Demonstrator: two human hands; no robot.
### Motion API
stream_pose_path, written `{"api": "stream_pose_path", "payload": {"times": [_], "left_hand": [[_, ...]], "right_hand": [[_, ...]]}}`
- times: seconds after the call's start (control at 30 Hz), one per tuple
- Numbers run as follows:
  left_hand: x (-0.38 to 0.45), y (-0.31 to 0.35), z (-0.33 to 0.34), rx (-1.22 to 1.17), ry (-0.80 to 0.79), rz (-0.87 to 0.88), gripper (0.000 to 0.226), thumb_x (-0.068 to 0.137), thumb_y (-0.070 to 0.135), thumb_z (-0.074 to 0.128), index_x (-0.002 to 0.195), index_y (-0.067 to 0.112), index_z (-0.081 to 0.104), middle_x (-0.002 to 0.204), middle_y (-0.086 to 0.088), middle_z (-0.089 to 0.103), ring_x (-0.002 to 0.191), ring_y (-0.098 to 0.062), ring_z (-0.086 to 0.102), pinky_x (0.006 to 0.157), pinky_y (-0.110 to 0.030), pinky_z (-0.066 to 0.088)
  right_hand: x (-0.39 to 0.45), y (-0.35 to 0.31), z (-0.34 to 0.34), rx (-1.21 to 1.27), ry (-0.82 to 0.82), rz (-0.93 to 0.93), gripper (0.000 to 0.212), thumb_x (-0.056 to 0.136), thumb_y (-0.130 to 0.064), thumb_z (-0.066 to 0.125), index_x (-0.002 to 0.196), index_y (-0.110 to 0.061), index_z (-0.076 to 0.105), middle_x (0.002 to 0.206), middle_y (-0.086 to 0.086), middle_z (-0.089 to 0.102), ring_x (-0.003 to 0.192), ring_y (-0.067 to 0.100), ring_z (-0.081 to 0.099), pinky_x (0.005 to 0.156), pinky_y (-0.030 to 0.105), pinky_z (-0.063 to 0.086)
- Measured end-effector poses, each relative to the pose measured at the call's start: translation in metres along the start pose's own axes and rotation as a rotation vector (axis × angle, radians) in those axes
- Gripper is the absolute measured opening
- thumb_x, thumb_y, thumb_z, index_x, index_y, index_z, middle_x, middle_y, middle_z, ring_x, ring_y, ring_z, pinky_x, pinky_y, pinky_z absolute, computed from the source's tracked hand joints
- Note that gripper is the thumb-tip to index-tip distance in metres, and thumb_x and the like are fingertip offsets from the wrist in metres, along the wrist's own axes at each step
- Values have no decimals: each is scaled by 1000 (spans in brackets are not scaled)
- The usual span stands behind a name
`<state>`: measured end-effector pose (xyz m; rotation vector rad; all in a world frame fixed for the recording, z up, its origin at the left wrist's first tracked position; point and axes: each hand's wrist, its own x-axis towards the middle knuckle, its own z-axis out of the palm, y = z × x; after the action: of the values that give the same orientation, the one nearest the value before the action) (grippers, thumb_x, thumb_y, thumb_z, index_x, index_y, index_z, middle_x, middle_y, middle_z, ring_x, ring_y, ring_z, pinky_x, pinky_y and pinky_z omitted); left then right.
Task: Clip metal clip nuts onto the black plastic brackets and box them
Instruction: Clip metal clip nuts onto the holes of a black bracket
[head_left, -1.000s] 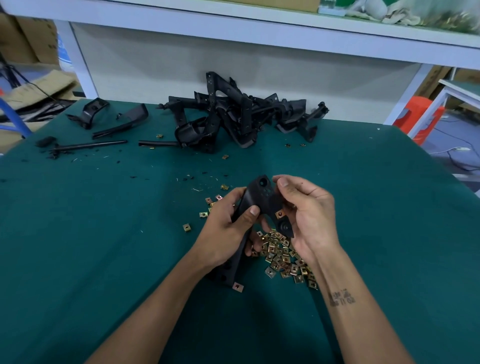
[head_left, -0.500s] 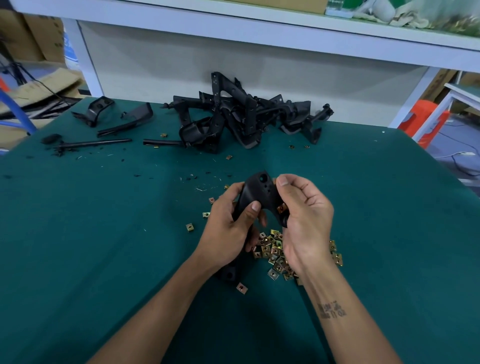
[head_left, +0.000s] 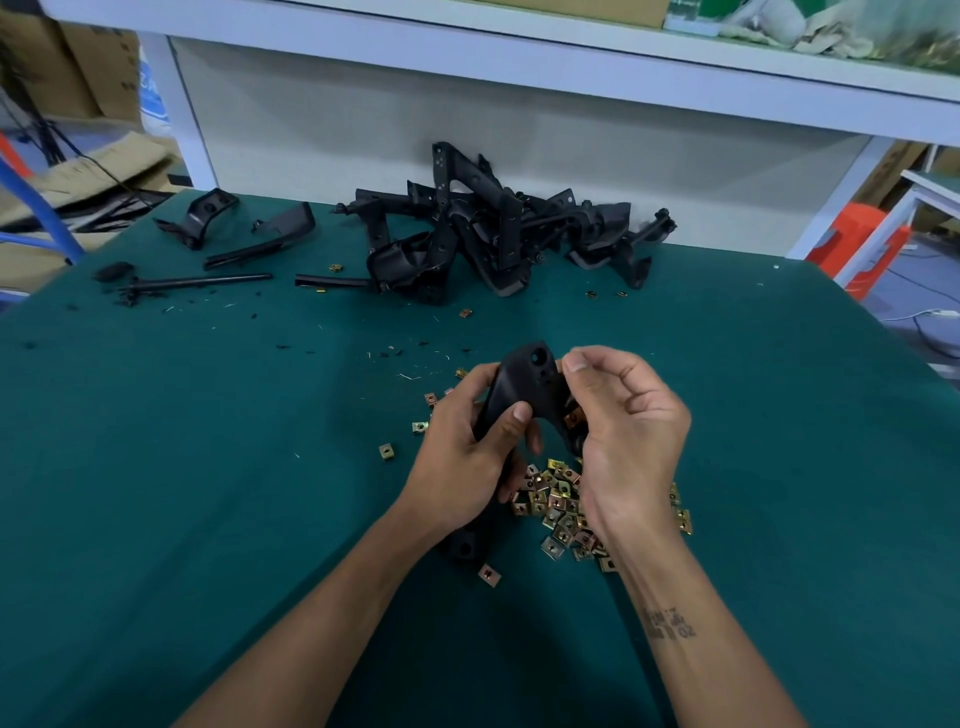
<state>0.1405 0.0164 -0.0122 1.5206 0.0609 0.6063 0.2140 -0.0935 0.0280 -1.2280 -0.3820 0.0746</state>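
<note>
I hold a curved black plastic bracket (head_left: 524, 387) upright over the green table. My left hand (head_left: 467, 457) grips its middle, thumb on the front face. My right hand (head_left: 623, 436) wraps its right side, thumb at the top edge and fingers curled around a brass-coloured clip nut (head_left: 573, 417) at the bracket's right edge. The bracket's lower end (head_left: 464, 545) shows below my left wrist. Beneath my hands lies a heap of loose metal clip nuts (head_left: 558, 506). Whether the nut is seated on the bracket is hidden by my fingers.
A pile of black brackets (head_left: 488, 234) lies at the back of the green table (head_left: 208, 467). Loose black parts (head_left: 260, 239) and a rod (head_left: 197, 282) sit at the back left. Stray clip nuts (head_left: 387, 451) lie around. A white shelf frame (head_left: 519, 62) stands behind.
The bracket has turned slightly upright in my hands. My right thumb has shifted to its top edge, and my right fingers have closed further around the clip nut.
</note>
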Motion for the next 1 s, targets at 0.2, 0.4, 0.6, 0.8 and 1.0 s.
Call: {"api": "stream_pose_path", "payload": {"times": [0.2,0.4,0.6,0.8,1.0], "left_hand": [[0,0,0,-21,-6,-16,19,107,17,51,123,6,50,78,-13,65,39,-27,49,39,-28,41],[1,-1,1,1,-6,-13,19,107,18,52,123,7,51,78,-12,66,38,-26,49,39,-27,40],[1,-2,1,-3,-10,-9,19,108,19,51,123,8,51,77,-11,65,38,-27,48,38,-28,39],[1,-3,0,0,6,-9,15,108,16,52,121,10,52,76,-13,64,37,-26,47,38,-27,38],[1,-7,-1,-3,3,-9,15,108,18,51,121,11,52,74,-9,64,38,-26,47,40,-27,38]], "right_hand": [[1,1,-1,-78,-27,-34,19,90,-12,77,81,-29,79,81,-1,77,79,9,72,73,18,55],[1,0,1,-27,14,33,13,92,-8,76,84,-18,75,78,-1,76,76,9,71,70,18,55],[-3,3,7,20,51,24,6,93,-6,73,88,-9,71,75,-4,76,74,6,71,70,15,54],[-2,8,8,-38,6,-24,21,93,-13,74,76,-25,72,73,-7,73,73,4,67,70,15,52],[-2,9,6,-118,-77,-69,41,91,-40,61,74,-2,61,72,-2,65,74,9,61,68,16,48]]}}
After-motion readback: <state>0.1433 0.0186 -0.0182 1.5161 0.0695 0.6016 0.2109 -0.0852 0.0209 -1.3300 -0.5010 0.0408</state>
